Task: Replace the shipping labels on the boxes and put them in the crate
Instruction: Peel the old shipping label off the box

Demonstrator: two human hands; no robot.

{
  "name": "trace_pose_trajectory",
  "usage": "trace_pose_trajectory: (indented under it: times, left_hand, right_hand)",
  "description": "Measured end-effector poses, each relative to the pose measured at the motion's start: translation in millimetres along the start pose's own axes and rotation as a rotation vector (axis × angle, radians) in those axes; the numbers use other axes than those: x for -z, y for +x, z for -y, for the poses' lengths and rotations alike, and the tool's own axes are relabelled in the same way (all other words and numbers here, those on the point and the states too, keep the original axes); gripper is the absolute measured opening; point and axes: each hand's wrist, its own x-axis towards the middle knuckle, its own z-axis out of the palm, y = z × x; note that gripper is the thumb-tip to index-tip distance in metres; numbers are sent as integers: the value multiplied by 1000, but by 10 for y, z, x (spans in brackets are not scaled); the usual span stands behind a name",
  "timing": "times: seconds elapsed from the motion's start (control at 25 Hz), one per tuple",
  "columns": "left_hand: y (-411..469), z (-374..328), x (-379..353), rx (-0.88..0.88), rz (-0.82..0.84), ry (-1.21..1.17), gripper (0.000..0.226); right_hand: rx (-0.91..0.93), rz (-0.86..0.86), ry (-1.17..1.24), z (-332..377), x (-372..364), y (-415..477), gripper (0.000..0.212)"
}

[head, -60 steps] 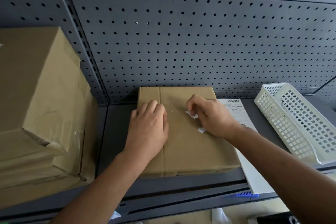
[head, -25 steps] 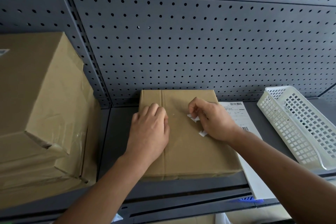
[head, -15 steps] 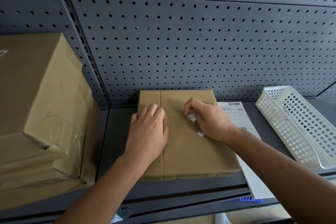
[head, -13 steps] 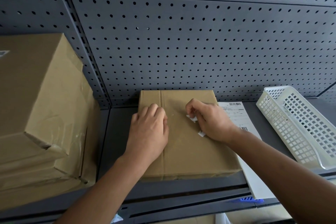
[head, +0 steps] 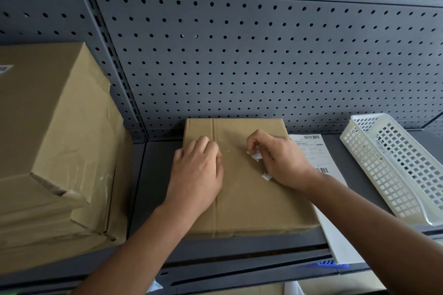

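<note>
Grey pegboard wall (head: 239,67) is running behind a dark grey metal shelf (head: 158,175), and a flat brown cardboard box (head: 251,203) is lying on that shelf right in the middle. Left hand (head: 196,172) is resting on the box top with fingers curled under, gripping nothing. Right hand (head: 280,163) is pinching a small torn white label scrap (head: 256,156) against the box top, and a second white scrap (head: 265,177) is peeking out by the heel of the palm. White sheet of barcode labels (head: 316,153) is lying just right of the box, partly under it. White perforated plastic basket (head: 374,165) is sitting further right, and big brown cardboard cartons (head: 60,139) are sitting stacked on the left
</note>
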Motion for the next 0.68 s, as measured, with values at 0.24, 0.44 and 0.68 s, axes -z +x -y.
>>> trace_pose_trajectory:
  times: [0.24, 0.44, 0.68]
  left_hand:
    - [2, 0, 2, 5, 6, 12, 8]
    - [3, -6, 0, 0, 1, 12, 6]
    - [5, 2, -3, 6, -4, 14, 8]
  right_hand:
    - [14, 9, -14, 16, -17, 30, 38]
    - [10, 3, -27, 6, -8, -2, 38]
    - [0, 19, 17, 0, 0, 17, 40]
